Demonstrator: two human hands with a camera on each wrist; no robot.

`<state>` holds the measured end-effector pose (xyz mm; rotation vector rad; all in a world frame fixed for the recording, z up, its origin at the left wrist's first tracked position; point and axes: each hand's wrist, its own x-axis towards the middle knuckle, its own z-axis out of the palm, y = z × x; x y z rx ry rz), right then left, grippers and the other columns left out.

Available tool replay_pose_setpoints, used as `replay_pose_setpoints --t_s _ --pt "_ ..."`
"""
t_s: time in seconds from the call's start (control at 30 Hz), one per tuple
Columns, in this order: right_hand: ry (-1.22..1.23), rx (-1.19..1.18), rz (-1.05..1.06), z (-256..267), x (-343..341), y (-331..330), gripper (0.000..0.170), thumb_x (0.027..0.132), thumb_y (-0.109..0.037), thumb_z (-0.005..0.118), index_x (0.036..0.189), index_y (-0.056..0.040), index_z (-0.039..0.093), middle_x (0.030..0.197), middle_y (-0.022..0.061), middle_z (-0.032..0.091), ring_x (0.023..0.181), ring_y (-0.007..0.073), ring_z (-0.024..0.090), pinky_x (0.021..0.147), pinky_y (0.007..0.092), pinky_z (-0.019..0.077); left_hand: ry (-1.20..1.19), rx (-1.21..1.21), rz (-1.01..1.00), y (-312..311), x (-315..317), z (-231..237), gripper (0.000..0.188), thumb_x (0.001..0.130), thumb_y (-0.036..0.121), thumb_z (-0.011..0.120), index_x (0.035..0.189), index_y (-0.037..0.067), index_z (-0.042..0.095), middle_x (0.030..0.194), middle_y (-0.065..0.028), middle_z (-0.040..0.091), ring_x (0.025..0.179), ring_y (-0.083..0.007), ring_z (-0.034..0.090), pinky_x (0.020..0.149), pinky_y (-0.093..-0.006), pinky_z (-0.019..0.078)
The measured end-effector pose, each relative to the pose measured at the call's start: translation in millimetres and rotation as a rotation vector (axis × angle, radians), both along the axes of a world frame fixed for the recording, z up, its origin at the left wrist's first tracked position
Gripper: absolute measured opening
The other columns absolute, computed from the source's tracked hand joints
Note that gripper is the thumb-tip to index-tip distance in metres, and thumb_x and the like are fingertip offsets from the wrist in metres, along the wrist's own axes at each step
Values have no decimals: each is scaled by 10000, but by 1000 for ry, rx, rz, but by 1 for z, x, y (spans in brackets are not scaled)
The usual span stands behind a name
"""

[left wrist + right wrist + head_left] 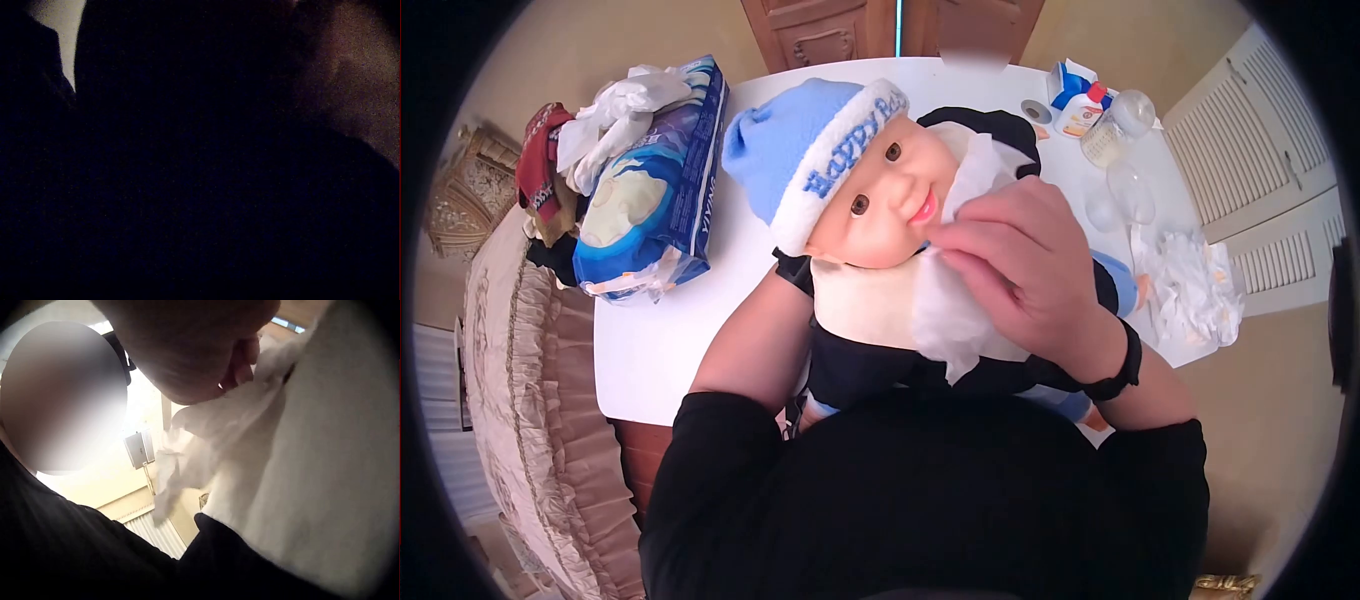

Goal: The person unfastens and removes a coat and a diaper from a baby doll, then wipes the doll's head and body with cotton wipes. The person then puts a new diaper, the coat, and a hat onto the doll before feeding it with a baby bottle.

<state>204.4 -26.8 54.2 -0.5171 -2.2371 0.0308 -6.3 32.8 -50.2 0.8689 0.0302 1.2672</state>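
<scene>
A baby doll [890, 200] lies across the person's front in the head view, wearing a light blue hat [775, 150] with white trim and blue lettering. Cream and black cloth covers its body. My right hand [1025, 270] pinches a white wipe [950, 320] between thumb and fingers, close to the doll's mouth and chin. Part of the wipe hangs down over the cream cloth. In the right wrist view the wipe [212, 419] trails below the curled fingers. The left forearm [750, 340] passes beneath the doll, which hides that hand; the left wrist view is nearly black.
A blue diaper pack [690, 170] with white cloths on it lies on the white table [640, 370] at left. At right are a red-capped bottle [1083, 112], a feeding bottle [1105, 140], clear plastic pieces [1130, 195] and crumpled white wipes [1195, 290]. A bed [515, 380] stands at far left.
</scene>
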Motion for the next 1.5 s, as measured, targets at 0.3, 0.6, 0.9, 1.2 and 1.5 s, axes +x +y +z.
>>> replay_pose_setpoints --t_s 0.3,0.6,0.9,1.2,1.5 --pt "-181 51 24 -9 20 0 367 676 -81 754 1022 -117 637 1079 45 586 997 260 566 873 388 452 -8 -108 -35 -10 3 0 460 965 169 558 1374 2 428 1338 -181 505 1172 -257 550 980 -364 500" --pt "-238 28 59 -16 25 1 485 702 -130 739 1171 -131 619 1237 72 524 1177 274 509 985 403 409 -83 -373 155 -9 4 -7 492 935 227 624 1371 64 466 1318 -143 533 1160 -255 538 936 -365 496" --pt "-344 11 -7 -13 23 -1 454 748 -201 709 1179 -100 605 1208 61 546 1156 255 505 982 398 395 -17 -334 92 7 -11 -27 506 897 143 666 1337 -11 469 1290 -170 541 1148 -269 552 1000 -377 486" --pt "-301 -108 5 -6 22 0 432 762 -200 731 1174 -143 612 1248 91 511 1212 279 465 1049 474 335 51 -218 114 11 -9 -29 539 887 116 674 1356 -19 444 1332 -179 514 1193 -269 534 1029 -370 464" --pt "-284 -101 -25 -5 24 0 444 755 -214 741 1177 -165 613 1255 136 501 1228 318 450 1049 492 323 52 -296 77 -1 -4 -21 548 898 108 655 1372 -31 419 1336 -194 508 1200 -281 539 1021 -389 482"
